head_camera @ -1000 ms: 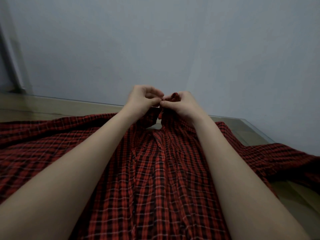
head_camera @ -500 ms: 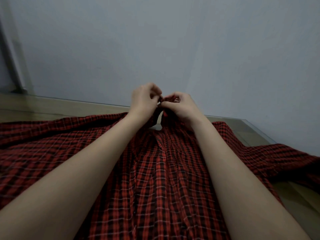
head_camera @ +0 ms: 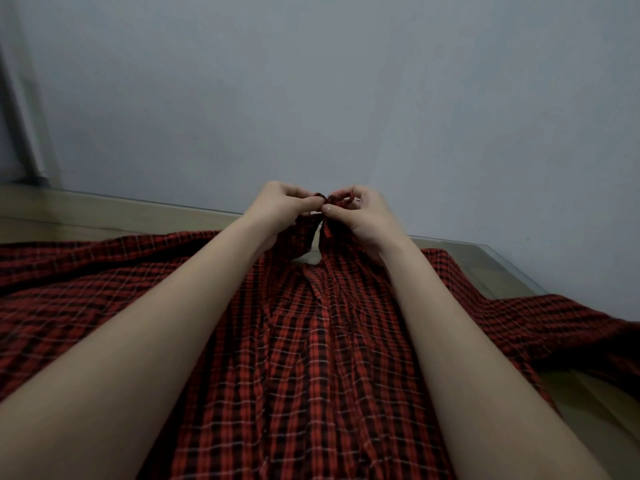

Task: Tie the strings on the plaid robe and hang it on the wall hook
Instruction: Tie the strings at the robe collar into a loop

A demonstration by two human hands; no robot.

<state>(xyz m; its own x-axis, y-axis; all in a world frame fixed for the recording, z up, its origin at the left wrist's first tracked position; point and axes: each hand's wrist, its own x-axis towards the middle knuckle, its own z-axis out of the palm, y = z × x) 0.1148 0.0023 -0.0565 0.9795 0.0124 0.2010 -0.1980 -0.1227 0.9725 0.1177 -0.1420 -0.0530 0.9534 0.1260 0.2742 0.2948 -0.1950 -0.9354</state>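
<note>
**Pinching the strings at the robe's neck**

Spread flat across the glass-topped table [head_camera: 491,261], the red plaid robe [head_camera: 311,358] is laid with its neck toward the far edge, near the grey wall [head_camera: 346,98], and one sleeve is draped toward the right edge. The strings [head_camera: 330,199] are held raised just above the neck opening. The left hand [head_camera: 284,206] and the right hand [head_camera: 363,213] are brought together there, fingers closed and clamped on the strings, thumbs touching.
</note>
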